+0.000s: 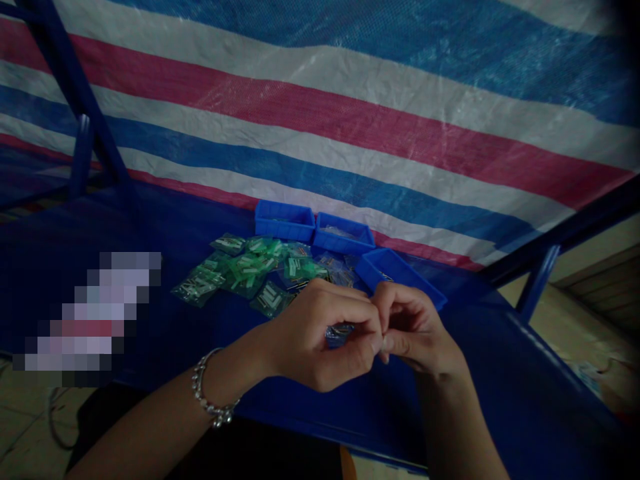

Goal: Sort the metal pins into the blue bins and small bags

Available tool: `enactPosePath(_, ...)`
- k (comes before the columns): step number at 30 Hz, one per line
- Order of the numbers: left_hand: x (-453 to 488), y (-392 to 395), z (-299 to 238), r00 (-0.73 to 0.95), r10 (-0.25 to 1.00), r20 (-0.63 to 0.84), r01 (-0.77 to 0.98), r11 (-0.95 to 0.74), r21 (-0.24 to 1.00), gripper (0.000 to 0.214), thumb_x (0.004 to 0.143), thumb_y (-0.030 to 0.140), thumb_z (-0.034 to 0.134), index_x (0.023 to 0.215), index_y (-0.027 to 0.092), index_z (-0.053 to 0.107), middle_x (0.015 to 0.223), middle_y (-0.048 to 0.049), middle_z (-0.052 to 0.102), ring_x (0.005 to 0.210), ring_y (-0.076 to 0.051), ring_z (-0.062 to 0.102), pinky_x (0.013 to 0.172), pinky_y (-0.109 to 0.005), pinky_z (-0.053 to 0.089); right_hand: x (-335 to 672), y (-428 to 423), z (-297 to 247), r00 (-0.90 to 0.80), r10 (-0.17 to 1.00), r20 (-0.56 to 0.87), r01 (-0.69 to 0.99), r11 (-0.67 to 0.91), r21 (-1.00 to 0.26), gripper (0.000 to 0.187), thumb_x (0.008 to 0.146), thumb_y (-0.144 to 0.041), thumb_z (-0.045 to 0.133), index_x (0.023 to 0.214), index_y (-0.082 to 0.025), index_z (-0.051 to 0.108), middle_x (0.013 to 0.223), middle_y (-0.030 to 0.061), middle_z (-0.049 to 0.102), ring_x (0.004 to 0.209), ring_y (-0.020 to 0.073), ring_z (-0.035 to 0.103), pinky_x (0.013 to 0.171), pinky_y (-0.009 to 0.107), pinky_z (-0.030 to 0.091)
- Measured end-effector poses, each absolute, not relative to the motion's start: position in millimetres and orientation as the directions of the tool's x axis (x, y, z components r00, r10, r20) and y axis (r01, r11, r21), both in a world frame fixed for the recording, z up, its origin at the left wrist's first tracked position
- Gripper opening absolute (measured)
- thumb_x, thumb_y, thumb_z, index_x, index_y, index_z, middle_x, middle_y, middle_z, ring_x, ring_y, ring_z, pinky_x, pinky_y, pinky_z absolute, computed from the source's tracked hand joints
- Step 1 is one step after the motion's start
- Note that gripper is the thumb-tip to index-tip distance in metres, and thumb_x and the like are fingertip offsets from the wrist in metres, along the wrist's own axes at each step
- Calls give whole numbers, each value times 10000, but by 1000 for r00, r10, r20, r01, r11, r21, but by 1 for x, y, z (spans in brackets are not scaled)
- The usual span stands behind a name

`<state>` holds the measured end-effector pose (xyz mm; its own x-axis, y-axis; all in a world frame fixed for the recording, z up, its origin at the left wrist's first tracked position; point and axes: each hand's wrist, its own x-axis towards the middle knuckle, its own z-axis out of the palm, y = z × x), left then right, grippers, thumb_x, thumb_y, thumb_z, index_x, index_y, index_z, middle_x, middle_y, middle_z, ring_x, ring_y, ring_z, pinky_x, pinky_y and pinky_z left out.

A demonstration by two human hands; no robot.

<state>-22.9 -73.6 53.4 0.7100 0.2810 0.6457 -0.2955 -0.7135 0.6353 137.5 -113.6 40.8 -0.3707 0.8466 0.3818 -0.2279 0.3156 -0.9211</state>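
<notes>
At the near edge of the table (500, 380), just above its blue top, a small clear packet (339, 333) sits between the two hands. Only a corner of it shows, with thin metal pieces inside; the rest is hidden behind the fingers. The left hand (320, 340) is curled tight around the packet, thumb pressed against forefinger. The right hand (417, 330) meets it fingertip to fingertip, its thumb and forefinger pinched narrow at the joint of the two hands; what lies between those tips cannot be seen. A beaded bracelet (210, 400) circles the left wrist.

Just beyond the hands, a pile (245, 273) of green and clear packets lies spread on the table. Three bins stand along its far and right sides: the left bin (284, 220), the middle bin (344, 235) touching it, and the near bin (400, 273) turned at an angle, just behind the right hand. The middle bin holds something pale, too dim to tell.

On the left of the table is a blurred patch (95, 313). A striped tarp (350, 100) in blue, white and red fills the far side, with a blue frame post (83, 157) at far left.
</notes>
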Motion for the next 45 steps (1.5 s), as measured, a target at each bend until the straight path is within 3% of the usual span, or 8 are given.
enactPosePath(45,-24,-74,55,731,284,620,-286,-697,657,127,718,143,447,614,119,516,629,-48,563,603,-112,521,606,-222,417,139,-114,40,-378,845,379,-266,293,-918,121,660,-119,668,725,-156,573,603,-20,584,440,45,517,406,117,426)
